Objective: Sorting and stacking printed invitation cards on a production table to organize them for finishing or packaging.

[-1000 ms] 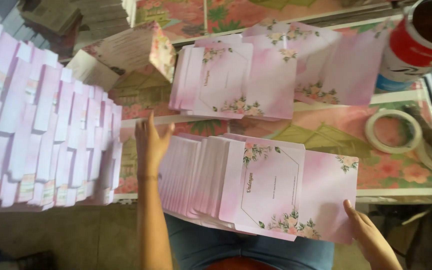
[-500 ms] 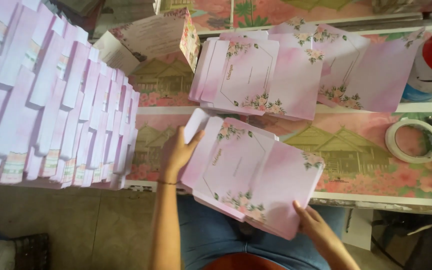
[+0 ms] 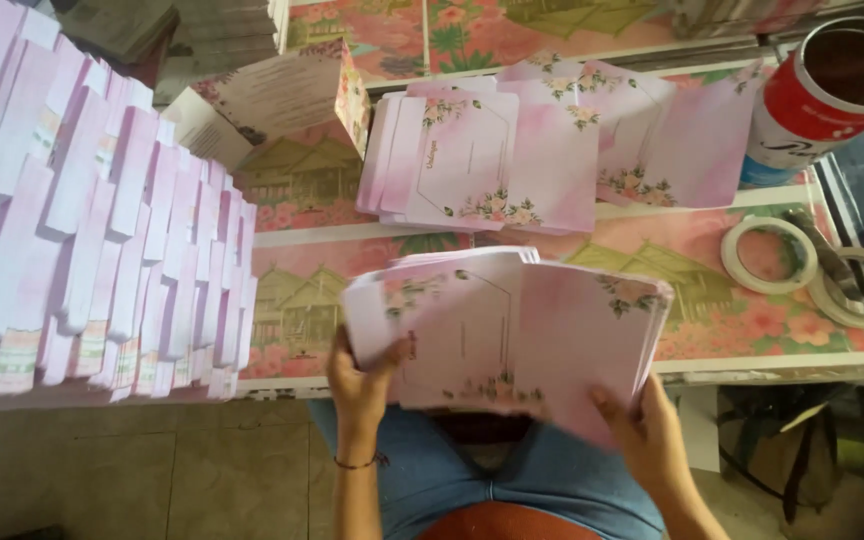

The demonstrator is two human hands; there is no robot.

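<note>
Currently, a stack of pink floral envelopes (image 3: 512, 335) is gripped by left hand (image 3: 360, 375) and right hand (image 3: 642, 430); squaring its edges is probably needed next.

envelope stack (image 3: 512, 335): thin pink paper, smooth, faint sheen | worktop (image 3: 742, 330): glossy floral printed covering | tin can (image 3: 822, 95): metal, shiny red-and-white label | tape rolls (image 3: 767, 255): pale, smooth, slightly glossy | jeans (image 3: 562, 480): blue denim cloth, matt

Both hands (image 3: 362, 385) (image 3: 642, 430) raised, fingers curled.
</note>
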